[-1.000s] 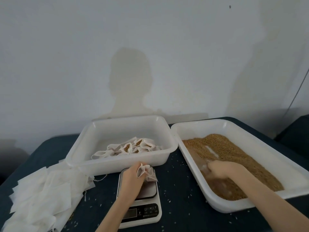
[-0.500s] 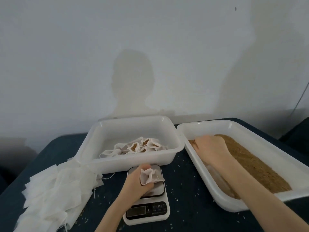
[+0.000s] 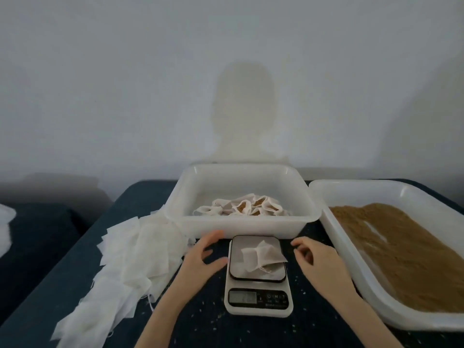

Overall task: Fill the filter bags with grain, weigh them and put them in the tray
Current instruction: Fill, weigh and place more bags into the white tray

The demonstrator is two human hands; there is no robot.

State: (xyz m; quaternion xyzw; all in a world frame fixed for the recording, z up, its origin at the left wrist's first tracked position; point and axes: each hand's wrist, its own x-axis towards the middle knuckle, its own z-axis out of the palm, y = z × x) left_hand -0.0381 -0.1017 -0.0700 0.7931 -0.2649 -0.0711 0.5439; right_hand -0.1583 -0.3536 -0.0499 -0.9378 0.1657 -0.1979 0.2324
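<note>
Weighing in progress: one filter bag (image 3: 263, 257) lies alone on the platter of the scale (image 3: 258, 275), slumped on its side, drawstring trailing toward 5 o'clock. Left hand (image 3: 203, 257) sits at 9 o'clock of the scale, fingers spread and relaxed, holding nothing, clear of the platter. Right hand (image 3: 316, 259) sits at 3 o'clock, fingers loosely curled, likewise holding nothing and just beside the platter edge.

Display is too blurred to read.

Note for good practice: keep both hands off scale and bag until the reading settles; judged, any brush against the platter would skew it. The bag overhangs toward the platter's right edge, so check it rests wholly on the platter and that the string does not drag on the table (image 3: 313, 327).

If under weight, top up from the grain tray (image 3: 391, 320) at 3 o'clock. If correct, lift the bag by its neck, mouth up, and set it in the collecting tray (image 3: 241, 224) at 12 o'clock, beside the filled bags (image 3: 241, 208).

Empty bags (image 3: 130, 257) stacked at 9 o'clock. Loose grains scattered around the scale.
</note>
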